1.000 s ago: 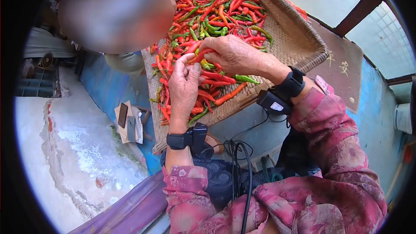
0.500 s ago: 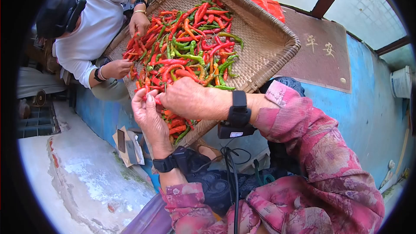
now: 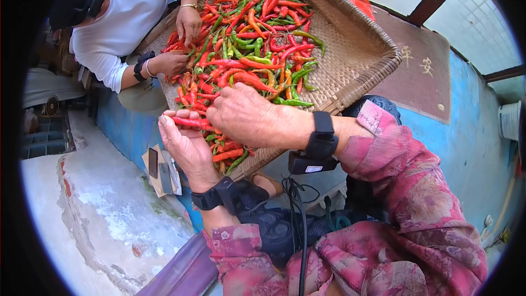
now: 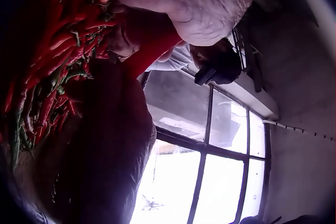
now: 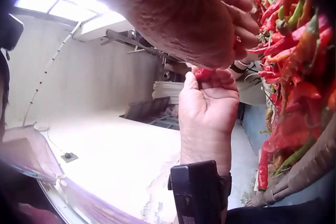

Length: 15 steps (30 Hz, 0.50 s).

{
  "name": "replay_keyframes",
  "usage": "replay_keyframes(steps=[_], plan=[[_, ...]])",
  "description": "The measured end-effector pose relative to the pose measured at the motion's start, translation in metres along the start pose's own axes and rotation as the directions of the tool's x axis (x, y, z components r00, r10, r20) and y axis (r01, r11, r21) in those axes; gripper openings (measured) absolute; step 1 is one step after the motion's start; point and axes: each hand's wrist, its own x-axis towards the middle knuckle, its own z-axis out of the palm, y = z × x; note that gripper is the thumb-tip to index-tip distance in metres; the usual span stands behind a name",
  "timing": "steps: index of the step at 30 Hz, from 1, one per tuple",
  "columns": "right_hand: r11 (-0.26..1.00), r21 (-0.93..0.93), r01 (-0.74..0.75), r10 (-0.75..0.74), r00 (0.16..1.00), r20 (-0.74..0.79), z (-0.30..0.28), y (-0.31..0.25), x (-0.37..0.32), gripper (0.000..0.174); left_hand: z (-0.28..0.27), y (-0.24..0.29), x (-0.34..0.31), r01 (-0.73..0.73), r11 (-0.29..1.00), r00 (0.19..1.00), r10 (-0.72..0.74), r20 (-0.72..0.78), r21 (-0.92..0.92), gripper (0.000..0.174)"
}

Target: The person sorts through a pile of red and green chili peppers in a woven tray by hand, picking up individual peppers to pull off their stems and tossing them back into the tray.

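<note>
In the head view a red chili pepper (image 3: 189, 122) lies across the fingers of my left hand (image 3: 192, 153), which grips it at the near left corner of the woven tray (image 3: 350, 57). My right hand (image 3: 244, 118), knuckles up, meets the other end of that pepper with curled fingers; its fingertips are mostly hidden. The left wrist view shows the red pepper (image 4: 152, 53) spanning the space between both hands. From the right wrist, my left hand (image 5: 207, 100) appears palm up with its fingers bent round the red tip. Red and green chili peppers (image 3: 263, 22) heap the tray.
Across the tray sits a person in a white top (image 3: 129, 16), both hands among the peppers. Black cables (image 3: 300, 208) hang before my lap. Phones lie on cardboard (image 3: 161, 172) at left, and a white bucket (image 3: 509, 120) stands far right.
Both hands have moved left and lower, from over the peppers to the tray's near left corner. The left fingers have spread slightly since half a second ago. The head view has shifted.
</note>
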Motion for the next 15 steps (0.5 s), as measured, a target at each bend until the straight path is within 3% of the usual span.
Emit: replay_keyframes(steps=[2, 3, 6, 7, 10, 13, 14, 15], plan=[[0.987, 0.149, -0.061, 0.051, 0.996, 0.069, -0.003, 0.005, 0.002, 0.015, 0.005, 0.002, -0.001, 0.016, 0.999, 0.996, -0.019, 0.087, 0.037, 0.033], [0.987, 0.149, -0.056, 0.046, 0.996, 0.071, -0.005, 0.005, 0.002, 0.015, 0.004, 0.002, -0.002, 0.062, 0.996, 0.980, -0.072, 0.186, 0.057, 0.035], [0.973, 0.209, -0.099, 0.095, 0.995, 0.031, -0.007, 0.005, 0.001, 0.018, 0.018, -0.003, -0.010, 0.142, 0.980, 0.946, -0.176, 0.273, 0.139, 0.035], [0.976, 0.201, -0.083, 0.078, 0.996, 0.030, -0.005, 0.007, 0.000, 0.019, 0.024, -0.002, -0.014, 0.126, 0.977, 0.965, -0.161, 0.209, 0.170, 0.037], [0.981, 0.168, -0.096, 0.078, 0.991, 0.108, -0.012, 0.012, 0.001, 0.017, 0.015, -0.005, -0.007, 0.064, 0.989, 0.975, -0.091, 0.202, 0.134, 0.036], [1.000, -0.020, -0.011, 0.014, 0.983, 0.182, -0.021, 0.033, 0.004, 0.011, 0.012, -0.001, -0.003, 0.034, 0.999, 0.996, -0.036, 0.078, 0.029, 0.033], [0.990, -0.043, -0.132, 0.138, 0.963, 0.233, -0.029, 0.043, 0.005, 0.010, 0.008, 0.000, -0.001, 0.033, 0.999, 0.997, -0.035, 0.072, 0.028, 0.033], [0.973, -0.089, -0.215, 0.228, 0.957, 0.178, -0.030, 0.058, 0.003, 0.008, 0.003, 0.001, 0.001, 0.073, 0.997, 0.993, -0.074, 0.090, 0.015, 0.030]])
